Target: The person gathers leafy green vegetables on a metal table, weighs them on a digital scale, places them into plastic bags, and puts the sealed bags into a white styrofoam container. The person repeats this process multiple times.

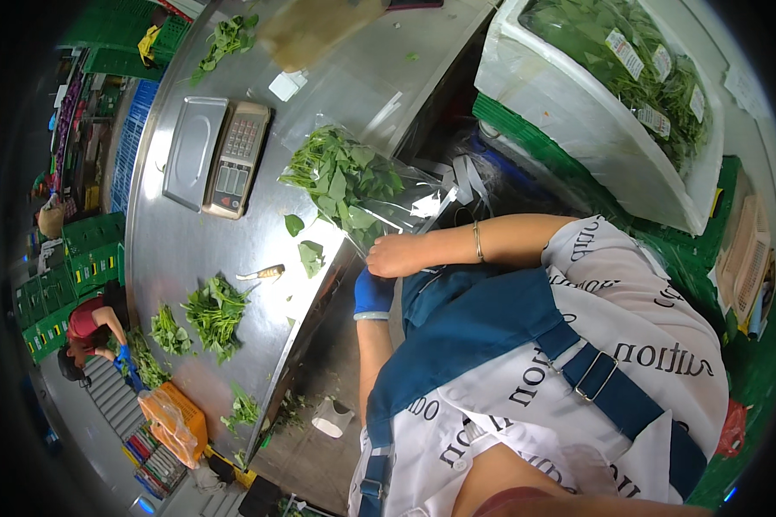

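Note:
A clear plastic bag (420,187) with leafy greens (346,174) in it lies on the near edge of the steel table (265,239); the stems point away from me. My right hand (398,255), bare and with a bangle at the wrist, is closed on the bag's near lower corner. Just beneath it is my left hand (372,291) in a blue glove, its fingers mostly hidden by the right hand. Loose leaves (311,258) and a knife-like tool (262,273) lie beside the bag. Farther off stands a digital scale (233,158) with a metal tray.
Bunches of greens (216,316) lie on the table to the left, another (229,40) at the far end. A white foam box (575,129) of bagged greens stands at right on green crates. A co-worker (97,323) in blue gloves handles greens near an orange basket (187,413).

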`<state>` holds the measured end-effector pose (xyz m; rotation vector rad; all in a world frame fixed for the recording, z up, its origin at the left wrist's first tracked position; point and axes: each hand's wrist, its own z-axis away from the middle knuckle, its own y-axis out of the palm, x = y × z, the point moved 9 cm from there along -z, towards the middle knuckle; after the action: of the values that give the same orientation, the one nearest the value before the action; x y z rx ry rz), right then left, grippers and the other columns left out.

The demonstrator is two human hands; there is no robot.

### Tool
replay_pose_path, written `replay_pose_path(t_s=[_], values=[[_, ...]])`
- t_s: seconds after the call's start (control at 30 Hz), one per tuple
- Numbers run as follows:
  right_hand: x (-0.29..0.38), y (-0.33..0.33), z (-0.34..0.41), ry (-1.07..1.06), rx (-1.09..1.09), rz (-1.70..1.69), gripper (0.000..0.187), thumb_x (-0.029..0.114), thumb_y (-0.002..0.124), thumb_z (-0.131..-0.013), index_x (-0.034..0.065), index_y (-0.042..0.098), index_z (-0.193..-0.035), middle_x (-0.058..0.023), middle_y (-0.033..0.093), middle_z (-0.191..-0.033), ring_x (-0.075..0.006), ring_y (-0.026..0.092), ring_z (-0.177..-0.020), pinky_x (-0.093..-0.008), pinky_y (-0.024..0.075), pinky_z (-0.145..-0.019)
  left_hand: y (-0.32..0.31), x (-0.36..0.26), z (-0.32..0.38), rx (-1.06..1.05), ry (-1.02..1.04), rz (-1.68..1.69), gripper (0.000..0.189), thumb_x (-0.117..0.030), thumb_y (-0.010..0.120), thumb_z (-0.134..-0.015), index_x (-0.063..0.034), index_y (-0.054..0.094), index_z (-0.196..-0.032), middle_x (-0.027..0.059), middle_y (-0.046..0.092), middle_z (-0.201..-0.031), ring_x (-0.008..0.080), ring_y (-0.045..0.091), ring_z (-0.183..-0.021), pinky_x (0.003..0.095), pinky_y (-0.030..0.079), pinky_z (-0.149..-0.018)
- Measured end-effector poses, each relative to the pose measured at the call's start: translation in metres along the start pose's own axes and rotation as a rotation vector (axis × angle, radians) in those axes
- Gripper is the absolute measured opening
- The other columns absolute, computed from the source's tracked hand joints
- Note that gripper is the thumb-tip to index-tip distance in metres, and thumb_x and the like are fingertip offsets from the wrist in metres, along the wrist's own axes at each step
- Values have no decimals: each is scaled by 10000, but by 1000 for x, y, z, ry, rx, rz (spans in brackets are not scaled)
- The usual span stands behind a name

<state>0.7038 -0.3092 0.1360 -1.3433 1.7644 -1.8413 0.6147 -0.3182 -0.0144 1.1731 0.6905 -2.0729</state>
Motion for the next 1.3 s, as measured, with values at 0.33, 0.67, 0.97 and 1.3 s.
replay_pose_path(t_s=[0.33,0.67,0.97,1.3], values=[[-6,-55,95,-40,130,-235,126,169,611,-833,56,566,-868,-99,570,-937,-281,567,-917,-387,488,-804,26,-39,4,-213,-255,879,231,-119,465,-995,48,606,-1071,172,673,-1018,259,654,-897,354,514,-804],[-64,29,429,848,927,-349,289,234,593,-875,50,651,-1089,-148,663,-998,-320,646,-942,-451,516,-804,-6,12,39,-5,-396,1258,428,-242,520,-1012,53,498,-1321,209,601,-1280,332,627,-1094,404,473,-1004],[-76,-81,110,-85,-74,451,449,166,544,-882,112,531,-1327,-47,477,-1446,-251,428,-1347,-420,324,-1134,-11,-109,30,-403,564,-1150,583,-235,701,-841,-140,516,-1385,102,461,-1466,289,441,-1342,530,280,-1115],[-169,-62,95,693,-39,-1312,436,350,433,-1038,-22,647,-968,-193,705,-960,-240,708,-874,-325,547,-809,-86,-127,14,-116,142,257,365,-241,502,-1027,53,639,-1193,130,693,-1140,194,672,-957,272,523,-682]])
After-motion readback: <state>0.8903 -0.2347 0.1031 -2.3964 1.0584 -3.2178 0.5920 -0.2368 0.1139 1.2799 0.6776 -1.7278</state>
